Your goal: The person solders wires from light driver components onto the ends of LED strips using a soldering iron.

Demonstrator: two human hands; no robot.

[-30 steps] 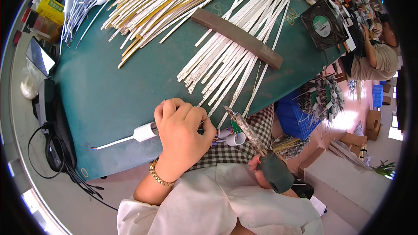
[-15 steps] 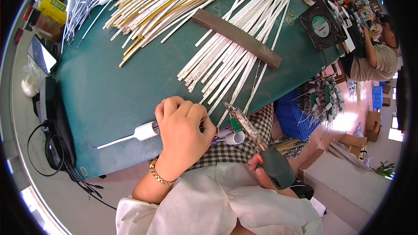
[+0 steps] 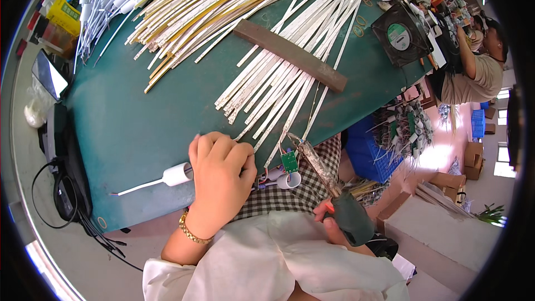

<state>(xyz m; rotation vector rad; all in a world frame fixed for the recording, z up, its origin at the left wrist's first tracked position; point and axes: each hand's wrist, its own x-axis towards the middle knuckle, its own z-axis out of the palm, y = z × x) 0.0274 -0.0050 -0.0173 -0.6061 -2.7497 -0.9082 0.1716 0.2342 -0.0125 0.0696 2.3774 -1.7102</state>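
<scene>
Right hand (image 3: 332, 229) is wrapped around the iron (image 3: 351, 214), tip near the green board (image 3: 290, 161), can't tell if they touch. Left hand (image 3: 222, 175) is well apart from it, fingers curled, grip hidden. Board hangs between the hands, white tube (image 3: 177, 174) just left of the left one. Strips (image 3: 278, 92) spread across the surface (image 3: 139, 117). Farther off, the fan (image 3: 382, 25) wears a round green-and-white label (image 3: 398, 34); the yellow box (image 3: 64, 15) has dark print.

circuit board (image 3: 289, 161): green | soldering-iron handle (image 3: 352, 220): dark grey-green | cloth (image 3: 278, 200): dark-and-cream check | tabletop (image 3: 139, 117): green | strips (image 3: 262, 81): white, yellow | bracelet (image 3: 190, 232): gold | crate (image 3: 368, 156): blue
</scene>
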